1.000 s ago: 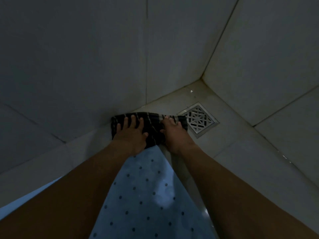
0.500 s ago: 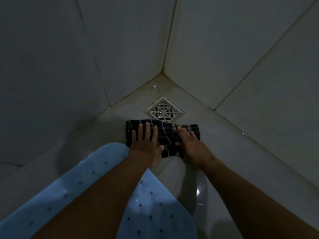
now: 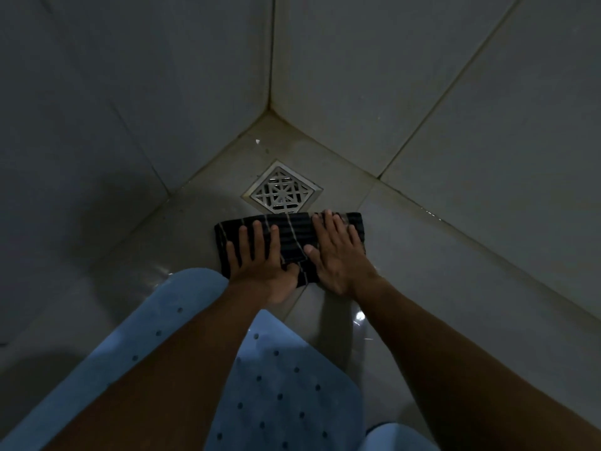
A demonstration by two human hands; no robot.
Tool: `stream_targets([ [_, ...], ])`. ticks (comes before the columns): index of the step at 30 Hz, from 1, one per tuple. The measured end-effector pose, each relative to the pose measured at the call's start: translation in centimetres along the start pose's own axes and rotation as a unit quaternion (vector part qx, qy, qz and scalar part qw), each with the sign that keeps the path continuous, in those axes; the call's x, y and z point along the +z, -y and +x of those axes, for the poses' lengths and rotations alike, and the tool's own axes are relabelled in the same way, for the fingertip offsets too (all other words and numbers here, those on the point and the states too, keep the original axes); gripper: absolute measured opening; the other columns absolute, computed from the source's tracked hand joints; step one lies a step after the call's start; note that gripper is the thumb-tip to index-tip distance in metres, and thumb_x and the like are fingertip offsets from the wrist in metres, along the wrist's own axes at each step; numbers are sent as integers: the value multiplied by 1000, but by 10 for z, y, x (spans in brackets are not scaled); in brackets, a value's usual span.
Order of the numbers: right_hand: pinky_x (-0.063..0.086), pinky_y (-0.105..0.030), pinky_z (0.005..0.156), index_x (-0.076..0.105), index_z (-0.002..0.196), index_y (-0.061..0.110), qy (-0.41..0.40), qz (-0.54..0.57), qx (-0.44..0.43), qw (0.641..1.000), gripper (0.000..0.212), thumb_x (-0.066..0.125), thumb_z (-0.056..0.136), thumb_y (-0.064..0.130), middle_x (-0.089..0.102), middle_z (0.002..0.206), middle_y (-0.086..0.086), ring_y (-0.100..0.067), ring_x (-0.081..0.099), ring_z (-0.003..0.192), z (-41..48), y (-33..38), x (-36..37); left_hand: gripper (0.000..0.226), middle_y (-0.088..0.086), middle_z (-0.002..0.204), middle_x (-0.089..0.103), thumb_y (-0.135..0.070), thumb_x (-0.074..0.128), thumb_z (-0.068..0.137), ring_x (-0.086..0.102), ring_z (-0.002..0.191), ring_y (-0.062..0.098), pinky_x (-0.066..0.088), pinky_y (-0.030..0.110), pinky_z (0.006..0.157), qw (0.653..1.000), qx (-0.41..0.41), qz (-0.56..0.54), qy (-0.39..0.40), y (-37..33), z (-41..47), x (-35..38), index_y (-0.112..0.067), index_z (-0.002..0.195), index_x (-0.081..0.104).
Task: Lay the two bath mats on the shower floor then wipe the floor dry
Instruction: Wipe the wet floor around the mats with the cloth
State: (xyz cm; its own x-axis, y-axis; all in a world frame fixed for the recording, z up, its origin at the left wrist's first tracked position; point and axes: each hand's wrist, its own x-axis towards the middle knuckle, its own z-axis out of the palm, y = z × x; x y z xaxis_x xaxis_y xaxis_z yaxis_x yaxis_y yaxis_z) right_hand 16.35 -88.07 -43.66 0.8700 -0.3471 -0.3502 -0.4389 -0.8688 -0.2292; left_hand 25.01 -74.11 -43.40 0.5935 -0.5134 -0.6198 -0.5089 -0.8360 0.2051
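Head view, steeply down into shower corner (image 3: 268, 109)

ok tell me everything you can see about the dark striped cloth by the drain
The cloth is dark, nearly black, with thin pale stripes running across it, and looks like soft woven fabric folded into a compact rectangle. It lies flat on the tiled floor, its far edge right at the near corner of the square metal drain grate. Both hands press on it with fingers spread: the left hand on its left part, the right hand on its right. The blue mat lies just short of it.
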Motion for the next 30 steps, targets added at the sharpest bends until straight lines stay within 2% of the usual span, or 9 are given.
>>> stream_targets([
  [4, -13, -41, 118, -15, 155, 23, 114, -1, 17, 993, 69, 25, 105, 47, -22, 162, -8, -24, -20, 149, 14, 0, -17, 81, 7, 155, -41, -61, 21, 97, -40, 141, 30, -23, 52, 116, 1000, 6, -3, 7, 1, -3, -3, -27, 151, -29],
  [9, -19, -38, 114, -17, 155, 29, 96, 11, -9, 995, 68, 25, 104, 47, -25, 162, -6, -21, -25, 148, 14, -11, -9, 83, 7, 158, -37, -62, 23, 96, -37, 143, 30, -21, 52, 117, 1000, -21, 7, -20, -6, 2, 3, -27, 152, -27],
  [12, -19, -38, 115, -14, 155, 31, 69, -8, -51, 996, 65, 23, 104, 47, -23, 162, -8, -21, -25, 148, 14, -19, -6, 81, 7, 157, -38, -63, 20, 97, -36, 144, 30, -20, 51, 116, 998, -42, 24, -35, -9, 2, 8, -27, 151, -29],
  [16, -15, -40, 118, -12, 155, 35, 80, -46, -120, 989, 62, 22, 105, 48, -23, 162, -8, -22, -24, 148, 14, -36, -11, 82, 6, 156, -40, -65, 19, 97, -36, 144, 30, -18, 53, 117, 996, -87, 13, -33, -23, -1, 14, -27, 150, -30],
  [22, -16, -38, 117, -14, 154, 39, 104, -98, -189, 971, 63, 23, 104, 51, -26, 161, -5, -18, -27, 147, 9, -92, -29, 83, 10, 158, -36, -65, 20, 98, -33, 145, 33, -17, 55, 117, 988, -141, -20, -60, -92, -20, 40, -24, 151, -29],
  [30, -20, -37, 116, -23, 151, 38, 127, -151, -244, 949, 64, 16, 103, 55, -32, 158, -4, -18, -34, 143, -11, -158, -43, 82, 7, 148, -45, -65, 20, 98, -38, 142, 32, -21, 56, 115, 974, -191, -92, -79, -171, -37, 75, -24, 140, -37],
])
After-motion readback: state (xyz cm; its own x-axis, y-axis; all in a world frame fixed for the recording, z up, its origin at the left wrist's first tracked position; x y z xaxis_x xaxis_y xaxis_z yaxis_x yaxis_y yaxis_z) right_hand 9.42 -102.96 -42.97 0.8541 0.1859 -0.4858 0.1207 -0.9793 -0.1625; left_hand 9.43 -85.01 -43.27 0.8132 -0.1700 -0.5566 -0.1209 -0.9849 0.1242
